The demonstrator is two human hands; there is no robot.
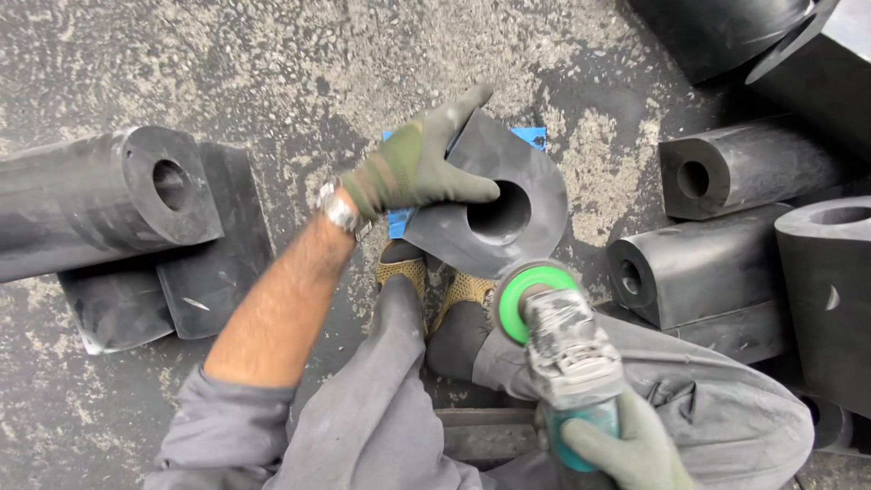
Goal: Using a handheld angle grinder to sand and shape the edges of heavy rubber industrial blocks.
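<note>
A seated person steadies a black rubber block [508, 204] with a gloved left hand [413, 168], the fingers spread over its upper edge and the thumb laid across its face, just beside the round bore through the middle. The block (flat on one side, rounded on the other) stands on end over a blue sheet [535, 136], just above the person's feet. The right hand [626, 449], also in a green knitted glove, is wrapped tight around the body of an angle grinder [567, 349] at the lower edge of the view; the grinder's green disc [526, 295] sits at the block's lower rim, though whether the two are touching is hard to say. A metal wristwatch [340, 210] shows on the bare left forearm. More hollow rubber pieces of the same dull, matte black lie about on the stained, gritty concrete floor [299, 63]: a long one [100, 200] at left, several stacked [726, 218] at right.
</note>
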